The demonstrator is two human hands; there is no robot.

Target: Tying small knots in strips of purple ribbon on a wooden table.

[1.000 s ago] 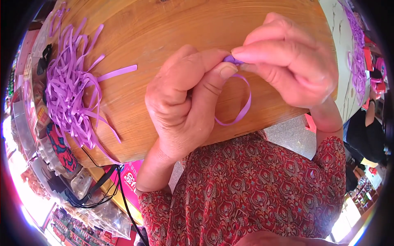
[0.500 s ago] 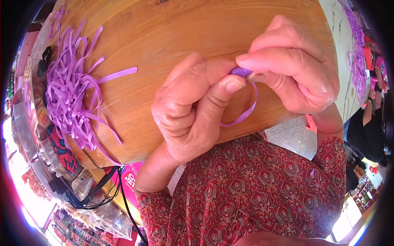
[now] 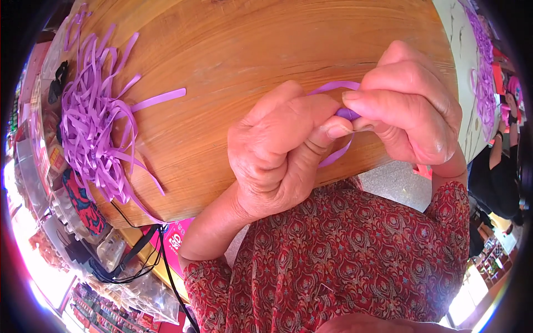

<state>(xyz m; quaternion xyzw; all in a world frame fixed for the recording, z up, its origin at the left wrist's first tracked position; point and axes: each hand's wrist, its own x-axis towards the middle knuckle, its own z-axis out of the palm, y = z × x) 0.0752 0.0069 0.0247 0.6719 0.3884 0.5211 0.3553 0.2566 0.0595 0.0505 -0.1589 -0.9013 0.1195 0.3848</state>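
Note:
Between the fingertips of both hands is a narrow purple ribbon point(image 3: 348, 114), bunched where they meet. One loop of it curves out above the fingers and another stretch hangs below them. My left hand point(image 3: 283, 147) pinches the ribbon between thumb and forefinger. Close against it, my right hand point(image 3: 413, 105) pinches the same ribbon, its other fingers curled in. Whether the bunched part is a knot or a fold is hidden by the fingertips. A tangled pile of purple ribbons point(image 3: 97, 127) lies on the wooden table point(image 3: 222, 50) to the left.
Clear plastic bags and boxes point(image 3: 33, 166) crowd the table's left edge. Black cables point(image 3: 164, 250) hang beside a pink box point(image 3: 176, 244). More purple ribbon point(image 3: 486, 72) lies on a white marbled surface point(image 3: 452, 22) at the right. Beyond it is a person in black point(image 3: 494, 183).
Both hands have shifted slightly right and toward me, still pinching the ribbon. A ribbon loop now shows above the fingers.

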